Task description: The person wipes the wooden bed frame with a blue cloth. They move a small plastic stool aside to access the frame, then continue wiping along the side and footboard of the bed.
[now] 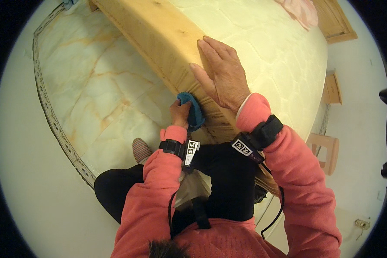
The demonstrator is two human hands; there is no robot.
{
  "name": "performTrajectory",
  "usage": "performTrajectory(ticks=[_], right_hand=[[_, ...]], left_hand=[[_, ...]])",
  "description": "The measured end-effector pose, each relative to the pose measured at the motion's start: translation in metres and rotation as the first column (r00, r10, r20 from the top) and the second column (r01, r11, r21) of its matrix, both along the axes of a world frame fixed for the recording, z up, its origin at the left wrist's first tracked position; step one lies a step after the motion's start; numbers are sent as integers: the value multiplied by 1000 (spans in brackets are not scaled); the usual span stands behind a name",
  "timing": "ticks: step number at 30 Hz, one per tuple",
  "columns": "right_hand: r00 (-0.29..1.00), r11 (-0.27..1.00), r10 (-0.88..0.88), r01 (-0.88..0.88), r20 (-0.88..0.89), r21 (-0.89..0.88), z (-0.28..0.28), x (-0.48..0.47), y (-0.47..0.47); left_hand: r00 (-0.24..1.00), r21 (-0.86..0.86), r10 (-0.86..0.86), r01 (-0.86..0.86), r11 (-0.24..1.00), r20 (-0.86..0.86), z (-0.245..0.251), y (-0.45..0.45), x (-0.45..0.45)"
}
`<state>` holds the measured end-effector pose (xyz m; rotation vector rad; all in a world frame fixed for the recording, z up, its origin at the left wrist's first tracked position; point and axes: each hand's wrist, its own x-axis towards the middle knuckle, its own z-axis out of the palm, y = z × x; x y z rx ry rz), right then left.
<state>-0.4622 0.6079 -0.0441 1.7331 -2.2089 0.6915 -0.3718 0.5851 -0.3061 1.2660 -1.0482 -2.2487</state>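
Note:
My left hand grips a blue cloth and presses it against the side of a wooden bed frame. My right hand rests on the top of the frame's rail with its fingers extended and nothing in its grasp. Beside that hand lies a cream quilted mattress, filling the inside of the frame. The side of the rail shows wood grain with darker streaks near the cloth. Part of the cloth is hidden by my left fingers.
Marble-patterned floor tiles spread to the left, edged by a patterned border strip. Pink fabric lies on the far mattress edge. A pinkish stool stands at the right. A wall socket sits low at right.

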Motion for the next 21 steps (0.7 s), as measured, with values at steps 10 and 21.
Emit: performTrajectory(ticks=[10,21], right_hand=[[999,997,-43,43,7,71,-1,0,-5],[1000,1000,-9,9,-6,25,-5,-4,-11]], left_hand=[[987,-15,-4,6,1000,164,-23,50,12],[916,-2,-349,356,934,197,-6,65,11]])
